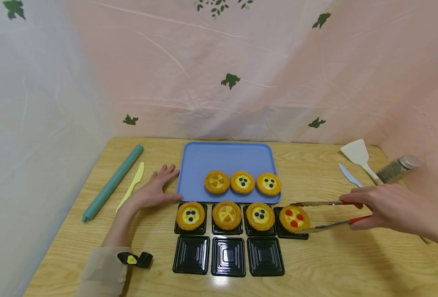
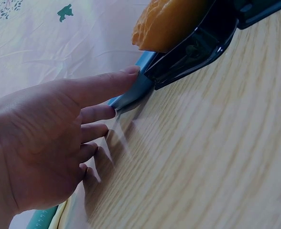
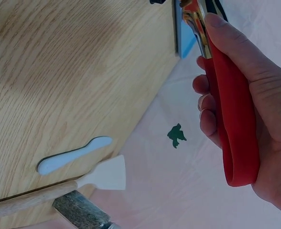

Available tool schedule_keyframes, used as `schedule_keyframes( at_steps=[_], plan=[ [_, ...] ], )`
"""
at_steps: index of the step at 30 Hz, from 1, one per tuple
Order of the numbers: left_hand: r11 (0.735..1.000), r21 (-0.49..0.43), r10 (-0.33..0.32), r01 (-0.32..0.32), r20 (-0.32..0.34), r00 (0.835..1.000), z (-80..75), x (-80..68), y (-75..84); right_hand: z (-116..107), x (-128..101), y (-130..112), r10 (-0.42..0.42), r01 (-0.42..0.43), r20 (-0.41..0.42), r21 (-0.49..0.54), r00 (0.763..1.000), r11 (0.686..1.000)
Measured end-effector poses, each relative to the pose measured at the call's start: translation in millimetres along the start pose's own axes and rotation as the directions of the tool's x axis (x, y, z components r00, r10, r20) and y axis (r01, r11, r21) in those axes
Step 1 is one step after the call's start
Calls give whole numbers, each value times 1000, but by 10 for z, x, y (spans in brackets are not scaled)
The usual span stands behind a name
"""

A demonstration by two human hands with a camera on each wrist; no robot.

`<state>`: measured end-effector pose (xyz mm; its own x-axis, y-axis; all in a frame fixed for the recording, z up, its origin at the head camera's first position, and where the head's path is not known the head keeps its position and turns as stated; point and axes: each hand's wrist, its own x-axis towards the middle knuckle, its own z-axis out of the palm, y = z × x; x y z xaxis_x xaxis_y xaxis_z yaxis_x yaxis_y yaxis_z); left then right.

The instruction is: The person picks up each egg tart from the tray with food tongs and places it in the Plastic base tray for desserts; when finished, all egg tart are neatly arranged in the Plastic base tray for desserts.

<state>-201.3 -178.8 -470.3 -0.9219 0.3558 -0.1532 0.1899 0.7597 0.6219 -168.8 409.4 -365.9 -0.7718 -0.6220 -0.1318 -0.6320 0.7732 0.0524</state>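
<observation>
We see the red-berry tart [image 1: 294, 218] caught between the tips of the tongs [image 1: 324, 214], sitting on the rightmost black tray [image 1: 280, 231] of the upper row, just in front of the blue tray [image 1: 226, 159]. Our right hand [image 1: 389, 210] curls its fingers around the tongs' red handles. Our left hand [image 1: 153, 190] lies flat on the wooden table [image 1: 352, 264], fingers straight, thumb tip touching the blue tray's near left corner. Three more tarts sit on black trays to the left of the gripped one, and three empty black trays [image 1: 228, 255] form the row nearest us. Three tarts rest on the blue tray. At the far left lie a teal roll [image 1: 113, 181] and a yellow knife [image 1: 131, 186]; at the right, a white spatula [image 1: 359, 159], a pale blue knife [image 1: 349, 175] and a spice jar [image 1: 397, 169].
</observation>
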Motion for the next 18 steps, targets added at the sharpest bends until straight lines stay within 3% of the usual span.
schedule_keyframes(
  at_steps=[18],
  plan=[
    [1000,1,-1,1,0,1000,4,0,-5,17,3,-6,7,-7,8,22,1000,1000]
  ],
)
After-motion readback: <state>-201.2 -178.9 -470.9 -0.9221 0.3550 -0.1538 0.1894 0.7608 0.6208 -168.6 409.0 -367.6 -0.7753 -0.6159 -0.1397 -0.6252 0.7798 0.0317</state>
